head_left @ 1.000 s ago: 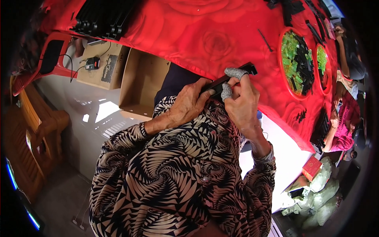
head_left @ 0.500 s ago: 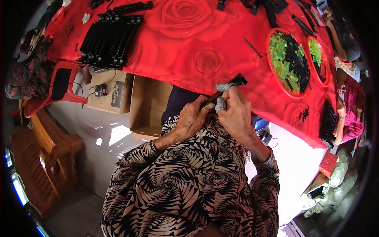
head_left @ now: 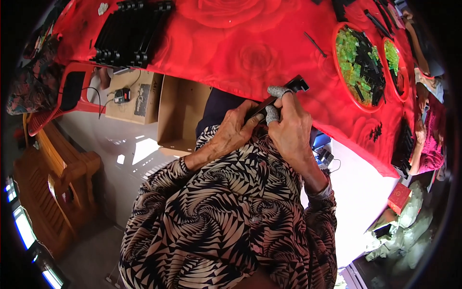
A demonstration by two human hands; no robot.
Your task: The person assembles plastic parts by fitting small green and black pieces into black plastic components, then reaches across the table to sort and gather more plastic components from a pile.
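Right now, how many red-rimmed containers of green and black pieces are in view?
2. The first container is on the red tablecloth, right of the right hand; the second container is farther right. Others may be hidden.

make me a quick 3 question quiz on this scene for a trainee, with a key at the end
1. True or false: the left hand and the right hand both touch the long black piece.

2. Multiple choice: what is the right hand wearing?
A) a full rubber glove
B) grey covers on two digits only
C) nothing at all

3. Fill in the blank: the larger red-rimmed container, to the right of the hands, holds black pieces mixed with pieces coloured ____.

Key:
1. True
2. B
3. Yellow-green
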